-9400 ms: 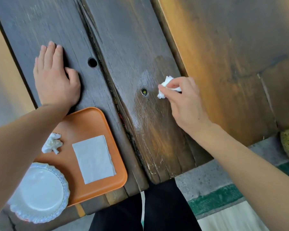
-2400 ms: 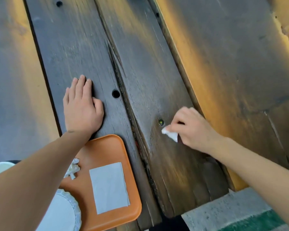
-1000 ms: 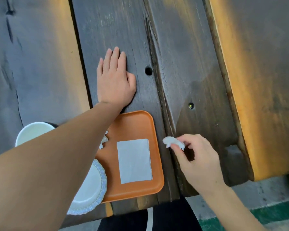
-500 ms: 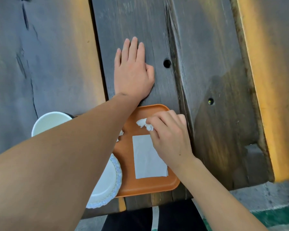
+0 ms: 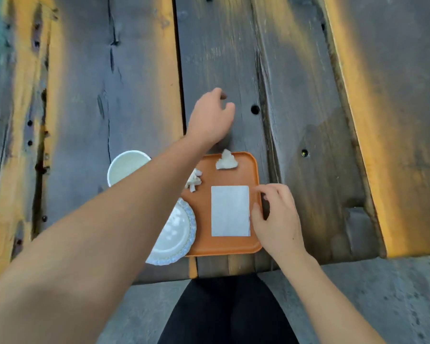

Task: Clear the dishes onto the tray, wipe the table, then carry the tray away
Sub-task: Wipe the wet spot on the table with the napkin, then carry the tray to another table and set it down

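Note:
An orange tray (image 5: 255, 175) lies at the near edge of the dark plank table (image 5: 308, 95). On it are a flat white napkin (image 5: 230, 211), a crumpled tissue (image 5: 226, 161) at its far end and another tissue wad (image 5: 194, 181) beside my left forearm. A white paper plate (image 5: 174, 232) sits on the tray's left side and overhangs its edge. A white paper cup (image 5: 124, 167) stands left of the tray, partly behind my arm. My left hand (image 5: 211, 117) hovers past the tray, fingers loosely bent, holding nothing. My right hand (image 5: 276, 217) is at the tray's right rim, fingers loosely curved and empty.
Gaps, bolt holes (image 5: 255, 109) and a long crack run through the planks. A damp dark patch (image 5: 320, 150) lies right of the tray. A grey concrete floor (image 5: 382, 306) and my dark trousers (image 5: 229, 314) show below the table's edge.
My right hand let go of the tissue onto the tray's far end and drew back to the right rim. My left hand lifted off the table, and its fingers bent.

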Available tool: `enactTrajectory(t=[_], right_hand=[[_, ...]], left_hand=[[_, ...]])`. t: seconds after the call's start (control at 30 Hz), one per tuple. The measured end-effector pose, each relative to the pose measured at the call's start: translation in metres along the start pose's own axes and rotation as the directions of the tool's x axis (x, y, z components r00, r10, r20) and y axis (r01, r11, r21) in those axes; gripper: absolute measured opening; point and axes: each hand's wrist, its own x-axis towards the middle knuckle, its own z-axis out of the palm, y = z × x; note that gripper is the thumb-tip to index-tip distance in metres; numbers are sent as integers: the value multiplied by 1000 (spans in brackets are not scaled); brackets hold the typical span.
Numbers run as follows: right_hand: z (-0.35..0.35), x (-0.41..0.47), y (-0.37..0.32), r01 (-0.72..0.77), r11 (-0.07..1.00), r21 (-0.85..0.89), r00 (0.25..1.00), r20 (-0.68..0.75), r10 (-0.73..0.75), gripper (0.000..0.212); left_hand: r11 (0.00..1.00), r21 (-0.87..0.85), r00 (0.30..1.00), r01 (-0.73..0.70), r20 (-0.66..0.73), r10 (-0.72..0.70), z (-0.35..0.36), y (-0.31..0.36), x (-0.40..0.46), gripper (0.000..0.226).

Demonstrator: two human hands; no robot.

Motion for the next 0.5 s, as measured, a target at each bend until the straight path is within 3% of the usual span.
enactTrajectory(t=[0.13, 0.23, 0.3, 0.4, 0.5], right_hand=[[0, -24, 3, -210, 971, 112, 977, -6, 212, 35], [2, -30, 2, -279, 941, 190, 959, -6, 285, 37], [6, -30, -3, -307, 924, 227, 949, -2, 316, 36], [13, -22, -14, -334, 911, 243, 937, -17, 348, 34], [21, -13, -19, -349, 914, 209, 930, -44, 365, 24]], left_hand=[[978, -181, 965, -107, -255, 59, -42, -14, -130, 30], [953, -300, 896, 53, -407, -178, -54, -54, -218, 18], [899, -383, 818, 214, -433, -379, -52, -84, -253, 21], [834, -412, 729, 367, -429, -533, -42, -135, -270, 23], [811, -349, 729, 470, -365, -580, -32, -176, -263, 26]])
